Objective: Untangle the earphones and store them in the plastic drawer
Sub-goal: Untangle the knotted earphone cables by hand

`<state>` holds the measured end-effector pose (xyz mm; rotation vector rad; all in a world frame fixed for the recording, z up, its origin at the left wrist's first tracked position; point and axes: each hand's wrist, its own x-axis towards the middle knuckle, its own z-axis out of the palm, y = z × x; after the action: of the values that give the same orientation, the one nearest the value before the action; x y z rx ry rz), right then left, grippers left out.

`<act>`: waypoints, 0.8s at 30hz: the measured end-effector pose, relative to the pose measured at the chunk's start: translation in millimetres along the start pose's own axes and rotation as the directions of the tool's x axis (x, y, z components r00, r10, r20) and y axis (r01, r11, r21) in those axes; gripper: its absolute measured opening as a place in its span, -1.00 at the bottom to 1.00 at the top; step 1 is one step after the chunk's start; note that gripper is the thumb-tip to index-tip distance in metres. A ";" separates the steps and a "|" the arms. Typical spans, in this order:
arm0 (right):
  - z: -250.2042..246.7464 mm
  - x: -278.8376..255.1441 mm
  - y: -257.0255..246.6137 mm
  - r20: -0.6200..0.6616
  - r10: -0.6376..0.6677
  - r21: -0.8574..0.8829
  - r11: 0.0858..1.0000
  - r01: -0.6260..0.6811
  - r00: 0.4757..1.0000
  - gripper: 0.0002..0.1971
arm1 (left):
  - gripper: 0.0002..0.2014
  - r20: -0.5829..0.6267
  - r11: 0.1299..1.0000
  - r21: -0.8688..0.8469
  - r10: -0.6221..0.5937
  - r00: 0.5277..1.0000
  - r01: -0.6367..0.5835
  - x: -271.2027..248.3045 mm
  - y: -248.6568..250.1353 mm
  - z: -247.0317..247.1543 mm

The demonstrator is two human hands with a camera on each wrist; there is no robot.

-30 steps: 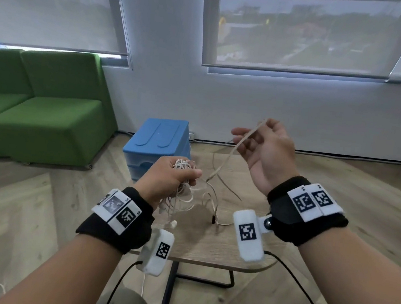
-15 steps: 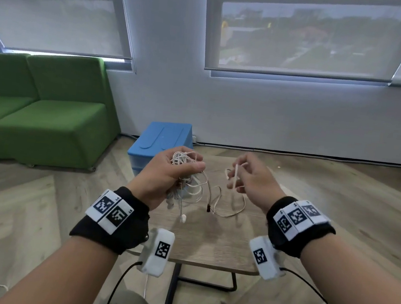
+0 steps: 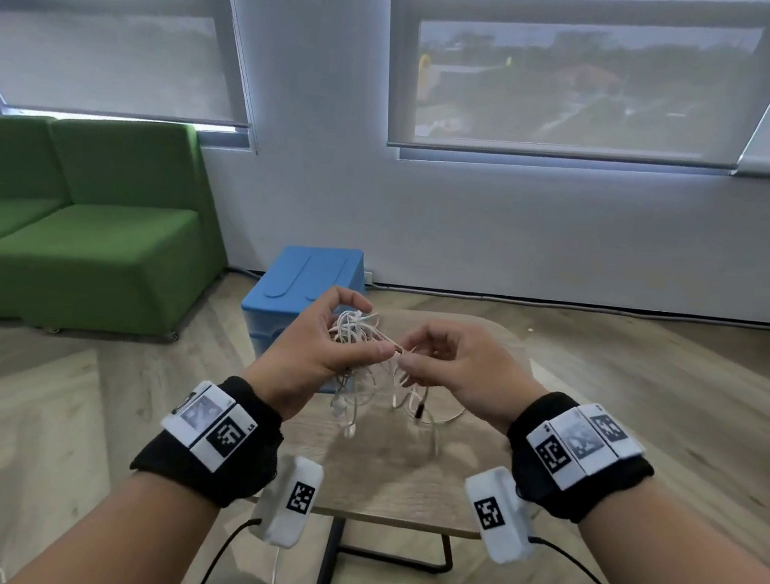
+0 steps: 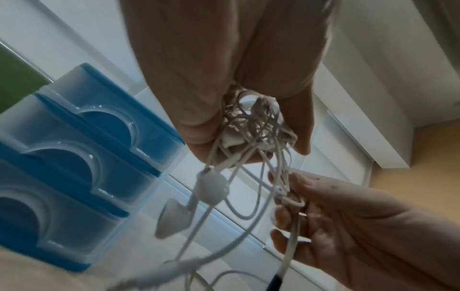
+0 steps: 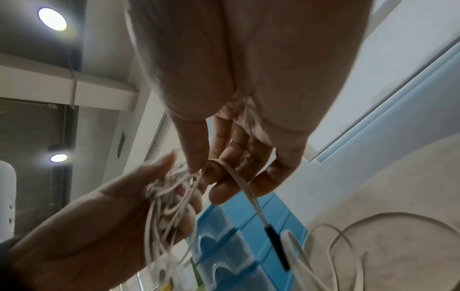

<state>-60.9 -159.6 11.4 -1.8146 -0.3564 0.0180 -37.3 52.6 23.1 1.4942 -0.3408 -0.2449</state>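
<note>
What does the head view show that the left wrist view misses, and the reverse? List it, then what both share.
Only the head view: the green sofa, the small wooden table under the hands, the windows, both wrist bands, and the drawer unit's blue top.

Only the left wrist view: the plastic drawer unit from its front, three stacked drawers with scooped handles, and an earbud hanging close to the lens.

Both: the left hand gripping the tangled earphones, and the right hand pinching a strand pulled from the bundle.

Small wooden counter on a black metal frame. A loose loop of earphone cable rests on it.
</note>
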 end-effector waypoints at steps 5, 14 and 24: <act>-19.5 1.3 -4.1 -0.109 0.015 -0.020 1.000 -0.018 0.994 -0.93 | -0.46 0.014 0.997 0.080 0.019 1.000 -0.020 -1.7 1.2 -5.4; -22.4 -3.4 -8.1 -0.173 -0.017 0.034 0.999 0.023 0.985 -0.84 | -0.53 0.041 0.987 0.106 0.114 0.993 -0.118 -5.4 4.0 -0.7; -6.0 -0.2 -17.2 -0.251 -0.085 0.059 0.993 0.103 0.964 -0.88 | -0.50 0.016 0.903 0.327 0.290 0.957 -0.279 -3.0 9.3 9.2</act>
<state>-63.9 -161.4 29.2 -1.7032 -0.2598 -0.2579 -43.9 45.7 32.6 1.7480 -0.5903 0.0763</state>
